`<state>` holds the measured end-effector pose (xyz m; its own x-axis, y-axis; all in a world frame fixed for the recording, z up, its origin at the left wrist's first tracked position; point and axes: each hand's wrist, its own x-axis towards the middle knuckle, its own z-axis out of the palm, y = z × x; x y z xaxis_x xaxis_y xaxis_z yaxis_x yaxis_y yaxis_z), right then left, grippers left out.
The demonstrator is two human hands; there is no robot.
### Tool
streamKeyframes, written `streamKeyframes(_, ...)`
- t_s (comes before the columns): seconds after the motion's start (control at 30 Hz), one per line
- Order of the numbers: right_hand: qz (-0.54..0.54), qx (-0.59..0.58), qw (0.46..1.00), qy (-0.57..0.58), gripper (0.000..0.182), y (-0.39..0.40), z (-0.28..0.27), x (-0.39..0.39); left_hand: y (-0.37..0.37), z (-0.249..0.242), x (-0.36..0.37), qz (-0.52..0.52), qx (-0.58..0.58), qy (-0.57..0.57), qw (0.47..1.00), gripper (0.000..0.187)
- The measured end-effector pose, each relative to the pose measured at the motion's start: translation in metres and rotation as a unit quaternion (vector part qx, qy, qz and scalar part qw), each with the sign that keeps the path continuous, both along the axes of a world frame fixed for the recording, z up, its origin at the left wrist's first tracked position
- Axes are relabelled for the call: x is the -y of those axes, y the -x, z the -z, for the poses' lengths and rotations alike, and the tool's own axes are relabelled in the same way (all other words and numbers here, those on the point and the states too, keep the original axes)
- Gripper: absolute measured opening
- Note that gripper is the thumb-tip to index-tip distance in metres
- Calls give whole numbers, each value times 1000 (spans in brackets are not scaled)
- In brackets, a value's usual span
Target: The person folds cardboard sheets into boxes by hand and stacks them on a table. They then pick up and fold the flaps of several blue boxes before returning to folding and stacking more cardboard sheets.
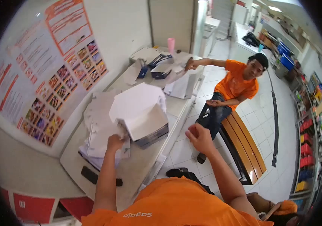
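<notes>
My left hand (115, 142) is closed at the near left corner of an open white cardboard box (151, 126), above a stack of flat white cardboard sheets (97, 141). A blurred flap of white card lies at its fingertips; whether the fingers grip it is hard to tell. The box has dark printed sides, and its lid (135, 101) stands folded back. My right hand (200, 136) hovers beyond the counter's edge, to the right of the box. Its fingers are loosely bent and apart, with nothing in them.
A dark phone-like object (90, 174) lies on the counter (146, 158). Farther back are dark-blue and white boxes (161, 69) and a pink cup (171, 45). A person in an orange shirt (236, 81) sits on a wooden bench (242, 141), one hand at those boxes. Shelves (306, 150) line the right.
</notes>
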<state>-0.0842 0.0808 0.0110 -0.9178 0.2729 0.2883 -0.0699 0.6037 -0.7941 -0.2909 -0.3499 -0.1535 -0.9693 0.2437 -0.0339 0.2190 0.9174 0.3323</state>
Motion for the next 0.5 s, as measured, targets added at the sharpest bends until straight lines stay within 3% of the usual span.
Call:
streamKeyframes(0.03,-14,22,999,26,29,-12,8,-14,-1,-10,-1,-45,-22,-24,998,27)
streamKeyframes(0.07,-19,40,998,47,27,-23,12,-31,7,12,19,-12,-105,-46,993,27)
streamKeyframes(0.1,8,89,994,63,24,-32,14,-44,6,1,22,-61,-50,-107,991,25)
streamKeyframes(0.13,36,85,994,59,24,-39,21,-55,32,45,58,62,-142,75,985,21)
streamKeyframes(0.17,66,58,996,33,24,-44,30,-64,37,59,76,8,-159,61,985,24)
streamKeyframes(0.2,75,34,996,42,18,-50,33,-69,49,46,91,-91,-73,83,990,28)
streamKeyframes(0.23,77,14,996,38,20,-57,36,-74,80,94,129,-210,-207,-295,909,32)
streamKeyframes(0.27,88,20,995,48,20,-64,25,-78,81,53,147,-205,-182,-227,935,36)
streamKeyframes(0.3,91,32,993,67,20,-75,16,-72,62,-34,143,-195,-159,-158,955,44)
streamKeyframes(0.33,115,31,990,81,20,-84,15,-69,81,-55,233,84,-184,-16,979,54)
streamKeyframes(0.37,113,28,990,79,19,-89,14,-68,65,-132,252,-81,-163,-101,978,52)
streamKeyframes(0.43,111,26,990,77,18,-96,6,-63,14,-251,212,-117,-181,-168,962,50)
streamKeyframes(0.5,106,7,986,125,18,-98,-12,-53,-33,-294,138,-113,-196,-203,953,50)
